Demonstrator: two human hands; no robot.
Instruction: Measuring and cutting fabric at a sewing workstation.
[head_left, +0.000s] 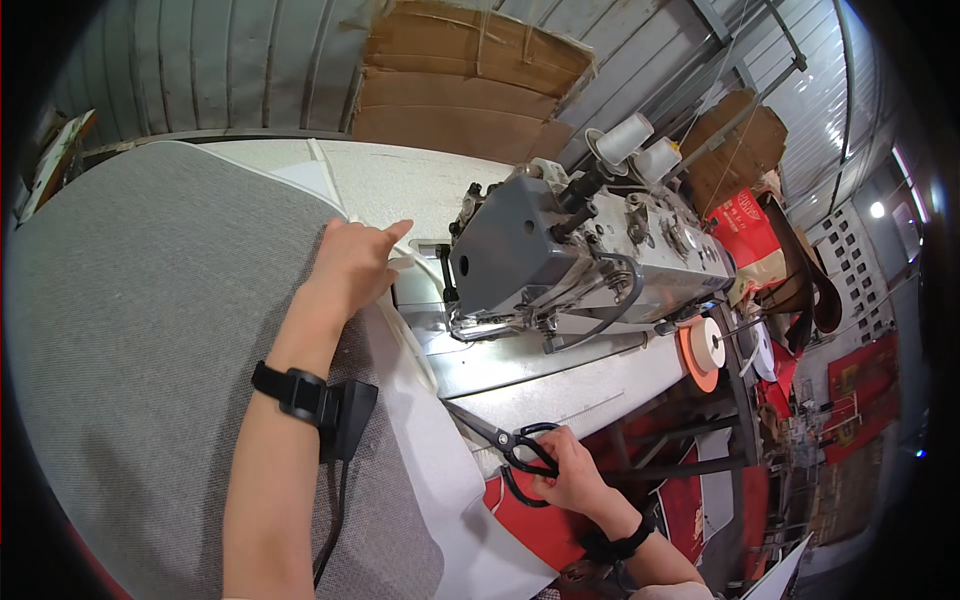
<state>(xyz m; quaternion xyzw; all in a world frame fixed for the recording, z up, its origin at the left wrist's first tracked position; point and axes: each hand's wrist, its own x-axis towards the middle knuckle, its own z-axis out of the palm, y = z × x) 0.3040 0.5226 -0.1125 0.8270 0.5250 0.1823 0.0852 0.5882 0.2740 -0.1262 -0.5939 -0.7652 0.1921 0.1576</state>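
Across the top of the frame we saw a corrugated metal wall (220, 60), and below it a pale work table (400, 180) that ran toward the right. On the left half of the frame we had a broad sheet of grey fabric (180, 300), with white material (440, 480) showing along its right side, down to the lower centre. We could see a brown cardboard sheet (450, 100) against the wall at upper centre. Right of centre stood the grey sewing machine (510, 240), just beside the fabric's edge.

We saw the left hand (350, 262) above centre, over the edge of the fabric, its index finger stretched toward the machine and the others bent; we could not tell whether they pinched the cloth. At lower centre the right hand (575, 480) had its fingers wrapped about the handles of the black-handled scissors (507, 440), whose blades pointed up and left to the white material.

Right of centre we made out a cream roll (706, 345) by an orange disc (690, 362), and above the machine, two white thread cones (625, 138). Thinnest of all, we noticed a white strip (405, 345) along the fabric's edge.
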